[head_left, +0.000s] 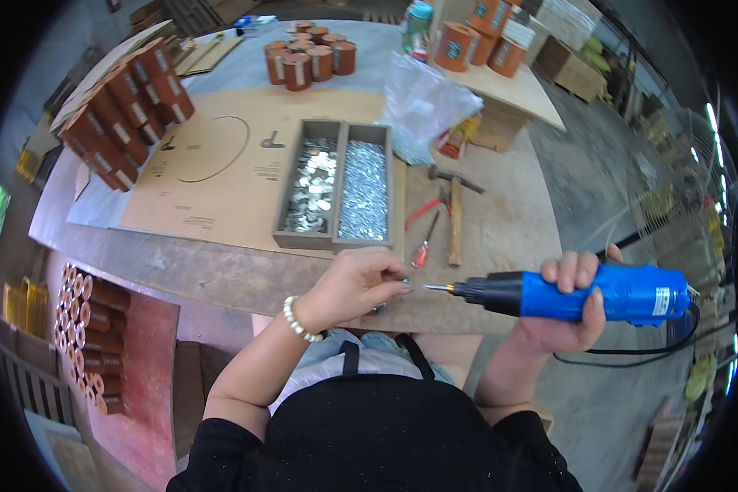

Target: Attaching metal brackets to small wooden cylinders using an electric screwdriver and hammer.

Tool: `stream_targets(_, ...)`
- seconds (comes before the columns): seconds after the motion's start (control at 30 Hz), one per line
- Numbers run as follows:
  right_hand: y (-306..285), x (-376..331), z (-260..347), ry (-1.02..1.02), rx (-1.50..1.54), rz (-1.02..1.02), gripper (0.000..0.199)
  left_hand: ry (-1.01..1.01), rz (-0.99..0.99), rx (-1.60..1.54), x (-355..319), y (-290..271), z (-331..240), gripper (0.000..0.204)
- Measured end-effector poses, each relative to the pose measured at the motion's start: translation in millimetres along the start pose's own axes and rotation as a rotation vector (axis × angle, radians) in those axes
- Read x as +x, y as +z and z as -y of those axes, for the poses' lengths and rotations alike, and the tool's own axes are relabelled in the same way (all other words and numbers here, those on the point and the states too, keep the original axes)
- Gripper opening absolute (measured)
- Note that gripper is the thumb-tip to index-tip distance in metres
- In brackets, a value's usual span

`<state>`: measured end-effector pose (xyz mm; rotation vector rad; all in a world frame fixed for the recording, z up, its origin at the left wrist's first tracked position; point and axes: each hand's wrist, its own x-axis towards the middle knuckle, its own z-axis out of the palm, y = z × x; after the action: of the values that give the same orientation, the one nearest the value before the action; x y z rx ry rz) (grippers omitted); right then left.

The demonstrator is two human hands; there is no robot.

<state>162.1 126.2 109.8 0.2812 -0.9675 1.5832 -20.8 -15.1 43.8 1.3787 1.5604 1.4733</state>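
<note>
Right hand (562, 330): grip wrapped round smooth plastic blue driver (631, 293). Driver lies left to right; thin metal tip (437, 287) points left, just apart from left hand (353, 283). Left grip narrow, pinching tiny shiny bit (404, 281), kind unclear. Far side: gray box (339, 184), bumpy metal pieces (364, 189), worn wood desk (508, 197).

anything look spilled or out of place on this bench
Nothing looks spilled: the small metal parts sit inside their trays. The blue power screwdriver looks normal. At most, the crumpled plastic bag, slumped by the trays' far right corner, seems untidy, like loose packaging.
</note>
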Motion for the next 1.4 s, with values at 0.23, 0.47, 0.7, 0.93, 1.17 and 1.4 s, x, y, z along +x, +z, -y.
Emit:
stream_targets(0.23,2.7,-8.7,-10.3,0.062,-0.043,0.065,0.06,0.029,-0.033,-0.04,-11.4,10.7,0.7,0.011)
stream_targets(0.47,-0.3,-11.1,-6.1,0.074,-0.013,0.079,0.061,0.117,-0.035,0.001,-12.5,11.9,-1.9,0.011)
stream_targets(0.7,1.3,-11.1,-4.4,0.059,0.005,0.117,0.062,0.106,0.027,0.078,-11.7,12.4,-7.6,0.012)
stream_targets(0.93,-2.9,-12.1,-2.3,0.105,0.046,0.222,0.066,0.132,0.053,0.061,-15.4,13.0,-7.5,0.01)
stream_targets(1.17,-2.2,-15.6,-4.3,0.117,0.066,0.272,0.068,0.024,0.13,0.022,-17.6,13.9,-5.0,0.011)
stream_targets(1.4,-2.8,-23.7,-10.8,0.145,-0.006,0.224,0.067,0.135,0.166,0.097,-17.1,17.3,7.1,0.013)
